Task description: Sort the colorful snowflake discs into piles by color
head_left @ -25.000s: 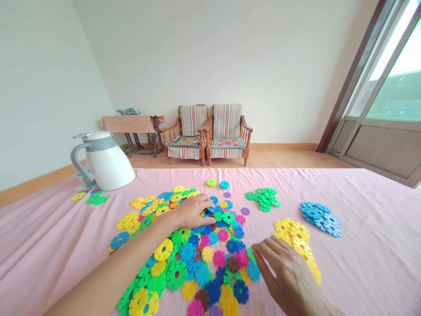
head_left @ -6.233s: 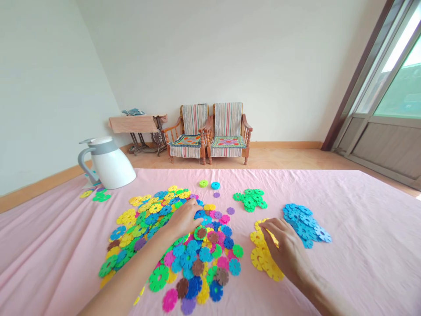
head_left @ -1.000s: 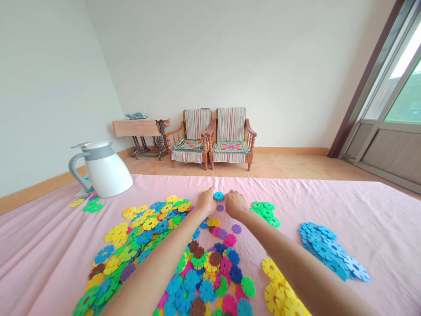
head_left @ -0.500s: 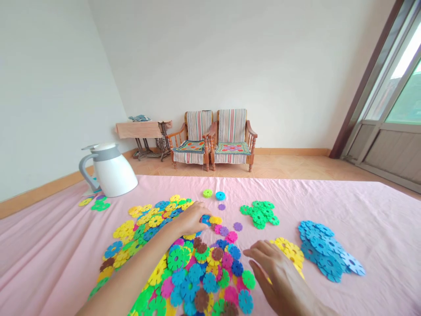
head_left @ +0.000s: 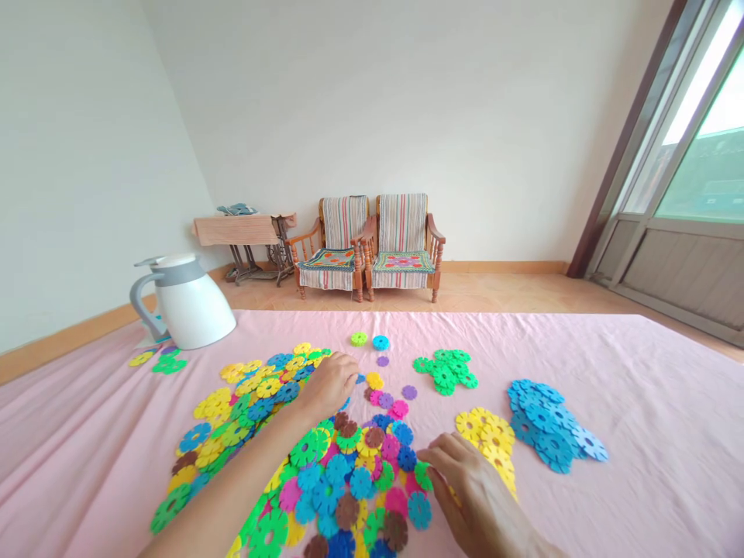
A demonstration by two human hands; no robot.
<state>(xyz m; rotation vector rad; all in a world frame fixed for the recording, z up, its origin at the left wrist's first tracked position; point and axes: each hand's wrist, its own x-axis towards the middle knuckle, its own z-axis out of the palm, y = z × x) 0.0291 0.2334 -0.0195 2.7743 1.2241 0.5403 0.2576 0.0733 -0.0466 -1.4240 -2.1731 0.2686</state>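
On pink cloth (head_left: 87, 465), likely plastic discs (head_left: 360, 482)

Your pile: mixed-colour plastic snowflake discs (head_left: 349, 484), lying flat, overlapping
To your right: green cluster (head_left: 443, 372), yellow cluster (head_left: 487, 435), blue cluster (head_left: 545, 426)

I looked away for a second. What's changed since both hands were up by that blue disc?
Both hands have drawn back from the blue disc, which now lies free. The left hand is down at the mixed pile of plastic discs; the right hand has come to a green disc at that pile's edge, though I can't tell if it grips it. The blue heap, yellow heap and green heap stay apart.
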